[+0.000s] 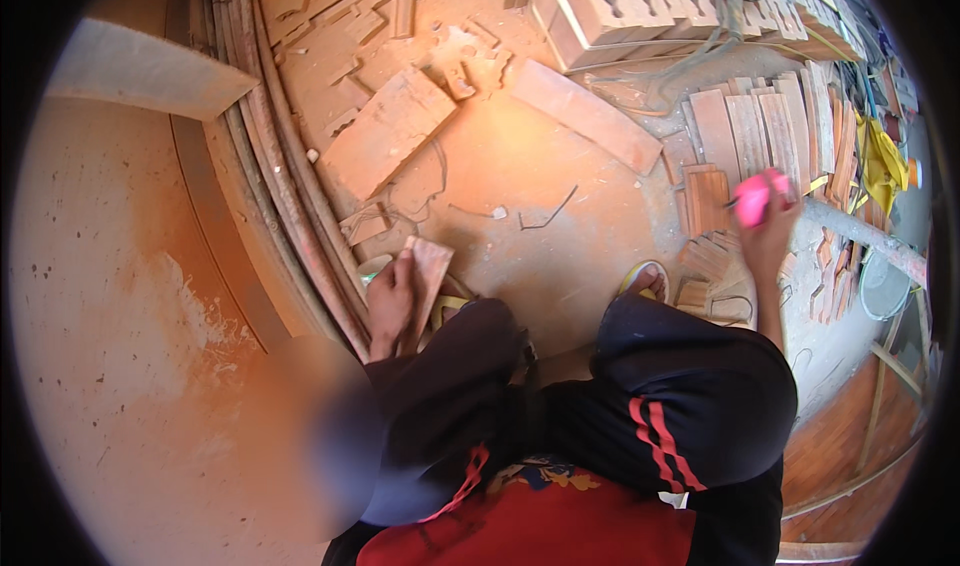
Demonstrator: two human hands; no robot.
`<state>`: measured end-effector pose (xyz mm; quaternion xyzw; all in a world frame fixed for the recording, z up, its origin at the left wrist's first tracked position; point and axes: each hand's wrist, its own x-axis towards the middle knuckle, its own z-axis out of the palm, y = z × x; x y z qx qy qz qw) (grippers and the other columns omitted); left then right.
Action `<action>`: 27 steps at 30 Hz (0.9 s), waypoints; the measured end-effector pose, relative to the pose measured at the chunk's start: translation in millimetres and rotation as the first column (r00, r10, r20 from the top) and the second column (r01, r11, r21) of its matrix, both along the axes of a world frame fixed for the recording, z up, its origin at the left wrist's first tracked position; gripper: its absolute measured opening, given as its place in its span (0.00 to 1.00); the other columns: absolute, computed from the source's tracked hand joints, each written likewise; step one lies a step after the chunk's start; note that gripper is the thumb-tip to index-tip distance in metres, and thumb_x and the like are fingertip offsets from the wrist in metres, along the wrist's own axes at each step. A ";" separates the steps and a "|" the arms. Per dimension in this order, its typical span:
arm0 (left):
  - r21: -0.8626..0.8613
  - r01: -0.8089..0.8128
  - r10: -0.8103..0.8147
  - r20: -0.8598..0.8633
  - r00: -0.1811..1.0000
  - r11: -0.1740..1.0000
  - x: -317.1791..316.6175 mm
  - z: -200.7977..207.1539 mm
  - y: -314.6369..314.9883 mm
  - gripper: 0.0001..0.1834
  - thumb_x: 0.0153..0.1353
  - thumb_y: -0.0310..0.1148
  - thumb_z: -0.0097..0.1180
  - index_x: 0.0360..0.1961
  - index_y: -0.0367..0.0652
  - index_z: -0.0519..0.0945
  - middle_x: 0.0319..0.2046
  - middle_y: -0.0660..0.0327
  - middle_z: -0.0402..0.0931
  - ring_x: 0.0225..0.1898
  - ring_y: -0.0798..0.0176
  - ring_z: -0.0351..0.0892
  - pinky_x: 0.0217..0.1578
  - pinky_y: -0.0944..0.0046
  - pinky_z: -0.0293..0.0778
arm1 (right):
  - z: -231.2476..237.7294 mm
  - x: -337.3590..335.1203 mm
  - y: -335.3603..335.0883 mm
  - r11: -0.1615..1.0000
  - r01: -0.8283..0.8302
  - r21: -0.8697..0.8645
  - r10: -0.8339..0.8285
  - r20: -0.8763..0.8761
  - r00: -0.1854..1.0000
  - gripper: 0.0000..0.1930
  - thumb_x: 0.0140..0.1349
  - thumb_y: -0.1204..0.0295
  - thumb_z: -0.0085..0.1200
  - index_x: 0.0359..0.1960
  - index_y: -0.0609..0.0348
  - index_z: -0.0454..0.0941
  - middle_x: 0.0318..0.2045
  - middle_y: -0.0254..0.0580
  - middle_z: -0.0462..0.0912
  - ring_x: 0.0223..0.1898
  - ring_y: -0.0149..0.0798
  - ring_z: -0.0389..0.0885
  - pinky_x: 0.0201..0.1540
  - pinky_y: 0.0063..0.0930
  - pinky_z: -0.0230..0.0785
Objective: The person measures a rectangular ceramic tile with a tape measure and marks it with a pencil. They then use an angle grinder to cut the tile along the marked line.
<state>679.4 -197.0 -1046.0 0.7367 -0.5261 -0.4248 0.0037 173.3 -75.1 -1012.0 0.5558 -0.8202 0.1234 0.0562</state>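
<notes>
L hand (391, 301) gripping reddish tile (431, 264); R hand (771, 218) closed on pink obj (752, 204), row of tiles (746, 131) just beyond, grey basin (884, 291) to its R

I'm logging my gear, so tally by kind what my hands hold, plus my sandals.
Brick piece, in the left hand: 1
Pink thing, in the right hand: 1
Sandals: 2
Total: 4

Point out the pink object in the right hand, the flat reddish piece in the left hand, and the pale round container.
Pink object (753, 204): head view, its visible pink side.
Flat reddish piece (431, 265): head view, its broad face.
Pale round container (885, 286): head view, its pale surface.
</notes>
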 end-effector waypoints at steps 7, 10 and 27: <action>-0.085 0.090 -0.098 -0.093 0.991 0.992 -29.4 -21.3 -16.5 0.31 0.65 0.55 0.43 0.29 0.34 0.80 0.25 0.38 0.76 0.32 0.37 0.77 0.36 0.48 0.71 | 3.4 -118.2 1.3 0.951 0.222 0.216 -0.224 -0.013 0.974 0.34 0.50 0.66 0.61 0.61 0.52 0.65 0.59 0.62 0.57 0.51 0.59 0.72 0.55 0.42 0.67; -0.118 0.057 -0.068 -0.088 0.994 0.991 -25.6 -15.7 -19.8 0.31 0.65 0.55 0.44 0.28 0.33 0.80 0.23 0.38 0.75 0.30 0.37 0.77 0.34 0.48 0.70 | 0.9 -110.1 -11.8 0.963 0.187 0.194 -0.187 -0.020 0.982 0.33 0.52 0.66 0.62 0.61 0.55 0.65 0.59 0.61 0.58 0.50 0.57 0.73 0.55 0.42 0.67; -0.162 -0.034 0.028 -0.041 0.999 0.986 -21.9 13.8 -7.4 0.28 0.64 0.53 0.46 0.35 0.36 0.83 0.21 0.42 0.77 0.28 0.41 0.80 0.33 0.51 0.74 | -107.5 288.2 -140.4 0.610 -0.781 0.133 0.659 0.463 0.593 0.07 0.56 0.78 0.46 0.27 0.71 0.74 0.34 0.56 0.71 0.32 0.53 0.81 0.33 0.43 0.77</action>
